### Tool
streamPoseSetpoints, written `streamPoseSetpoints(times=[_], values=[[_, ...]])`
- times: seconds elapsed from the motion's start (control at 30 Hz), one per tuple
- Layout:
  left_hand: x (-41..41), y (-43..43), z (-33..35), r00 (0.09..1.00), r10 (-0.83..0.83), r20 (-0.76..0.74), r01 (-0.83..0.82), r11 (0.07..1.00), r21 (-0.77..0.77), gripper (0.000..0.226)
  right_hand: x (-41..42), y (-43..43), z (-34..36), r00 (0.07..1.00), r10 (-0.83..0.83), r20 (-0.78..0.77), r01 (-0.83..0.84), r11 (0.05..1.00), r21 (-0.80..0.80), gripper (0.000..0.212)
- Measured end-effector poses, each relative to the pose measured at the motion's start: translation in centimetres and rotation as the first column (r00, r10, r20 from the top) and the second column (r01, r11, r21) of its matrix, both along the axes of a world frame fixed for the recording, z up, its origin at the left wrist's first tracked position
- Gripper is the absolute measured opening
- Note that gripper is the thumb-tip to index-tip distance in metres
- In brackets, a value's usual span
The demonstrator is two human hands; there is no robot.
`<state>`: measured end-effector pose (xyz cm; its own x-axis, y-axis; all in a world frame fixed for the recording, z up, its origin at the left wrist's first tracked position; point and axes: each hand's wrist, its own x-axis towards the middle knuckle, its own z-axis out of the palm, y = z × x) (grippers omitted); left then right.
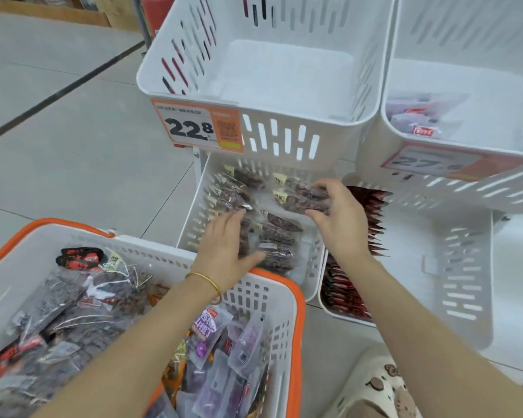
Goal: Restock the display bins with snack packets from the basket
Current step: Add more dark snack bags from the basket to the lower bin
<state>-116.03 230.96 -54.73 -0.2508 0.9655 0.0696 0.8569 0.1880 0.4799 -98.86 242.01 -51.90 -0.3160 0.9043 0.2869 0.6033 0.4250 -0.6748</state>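
An orange-rimmed white basket [293, 297] at the lower left is full of clear, dark and purple snack packets [82, 300]. In front of it a low white display bin [194, 218] holds rows of clear packets of dark snacks [280, 224]. My left hand [224, 242] reaches over the basket rim into this bin, its fingers straight and pressed against the packets. My right hand [338, 218] grips a clear packet of dark snacks [307, 197] at the bin's far right side.
Above stands an upper white bin [254, 107] with a 22.8 price tag [194, 128], nothing visible inside it. An upper right bin [465, 146] holds a few pale packets. A low right bin [465, 282] has red packets [344, 288] along its left wall. Grey floor tiles lie to the left.
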Motion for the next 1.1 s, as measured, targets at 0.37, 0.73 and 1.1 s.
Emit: streamPoseSetpoints(times=[0.37, 0.73, 1.1], values=[[-0.6, 0.2, -0.7, 0.996, -0.027, 0.089, 0.025, 0.999, 0.021, 0.086, -6.0, 4.2, -5.8, 0.996, 0.085, 0.011, -0.072, 0.896, -0.438, 0.037], [-2.4, -5.7, 1.3, 0.951, 0.178, 0.252, -0.236, 0.946, 0.221, 0.048, -8.0, -4.6, 2.0, 0.993, 0.069, -0.091, -0.068, 0.998, 0.020, 0.039], [-14.6, -17.9, -0.7, 0.648, 0.757, 0.085, -0.743, 0.653, -0.148, 0.066, -20.7, -19.7, -5.7, 0.971, 0.078, -0.226, -0.236, 0.467, -0.852, 0.025]])
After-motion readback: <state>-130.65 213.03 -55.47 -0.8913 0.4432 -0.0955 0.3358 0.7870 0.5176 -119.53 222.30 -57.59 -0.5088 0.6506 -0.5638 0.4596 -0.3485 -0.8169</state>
